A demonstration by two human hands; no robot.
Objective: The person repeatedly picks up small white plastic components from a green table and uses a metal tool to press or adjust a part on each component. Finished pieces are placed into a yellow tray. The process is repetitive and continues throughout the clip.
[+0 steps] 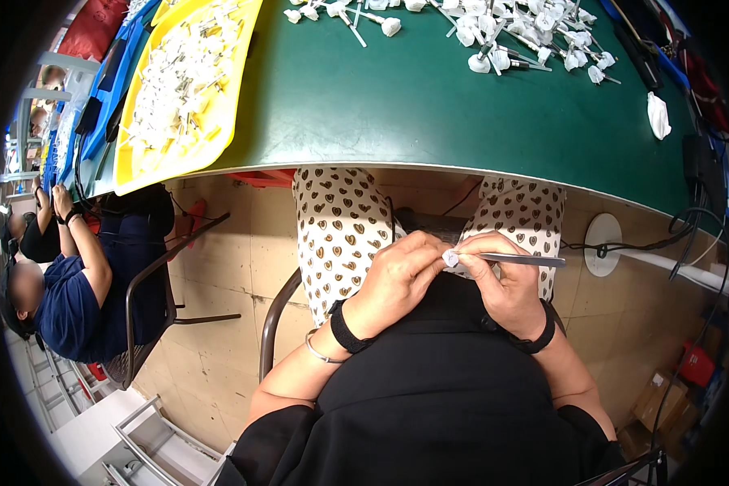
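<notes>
Over my lap, my left hand pinches a small white piece between thumb and fingertips; its exact kind is too small to tell. My right hand is closed around a pair of slim metal tweezers, whose back end sticks out to the right. The fingertips of both hands meet at the white piece, and the tweezers' tips are hidden there. Beyond my hands, on the green table, lie several small white plastic parts with thin stems.
A yellow tray full of small white parts stands at the table's left edge. A crumpled white piece and cables are at the right. Another person sits at the left beside a chair.
</notes>
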